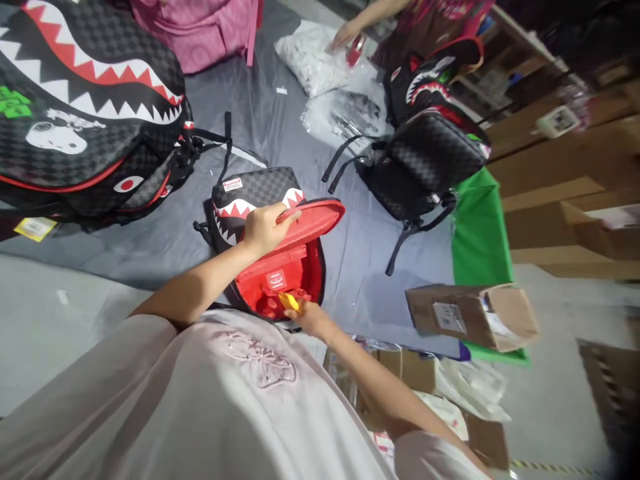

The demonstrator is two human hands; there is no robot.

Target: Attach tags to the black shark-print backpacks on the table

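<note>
A small black-and-grey checkered backpack [265, 183] with a shark-tooth print lies on the table in front of me, its main compartment unzipped. My left hand [269, 230] is closed on the edge of its red-lined flap [315, 219], holding it raised. Inside, the red lining [275, 263] shows, with a pale label on it. At the bag's near rim, my right hand [313, 319] is closed around a small yellow tool [289, 302] whose exact kind I cannot make out. The tool points into the opening, over bunched red fabric.
A large shark-print backpack [95, 87] stands at left, near a pink bag [200, 30]. Another checkered backpack [425, 157] lies at right, by a green bin [483, 230] and a cardboard box [470, 313]. Across the table [345, 267], a co-worker's hand [345, 35] touches plastic packaging [315, 57].
</note>
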